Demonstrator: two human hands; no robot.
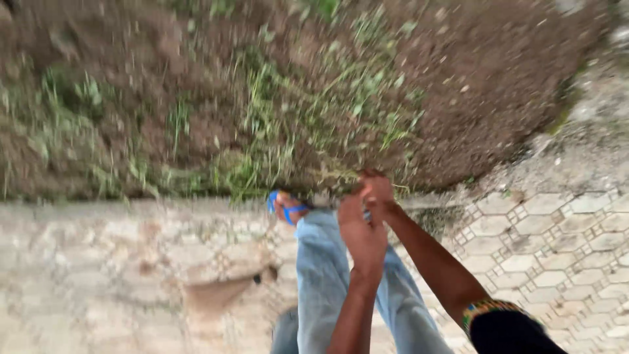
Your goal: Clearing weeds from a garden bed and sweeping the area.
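Observation:
The picture is blurred by motion. My right hand [377, 191] is closed in a fist at the edge of the soil bed [498, 78], on a tuft of weeds [341, 172] growing there. My left hand [362, 234] is just below it, its back towards me and its fingertips touching the right hand. Whether the left hand grips anything is hidden. A beaded wristband [488, 307] and a dark sleeve [511, 334] are on my right arm. My legs in light blue jeans [321, 275] stand under the hands, and a foot in a blue sandal [283, 206] rests at the kerb.
Green weeds and grass [275, 124] are scattered over the brown soil in the upper half. A pale stone kerb [131, 210] borders the bed. Patterned paving [557, 249] lies to the right, and worn paving with a dark patch [216, 292] to the left.

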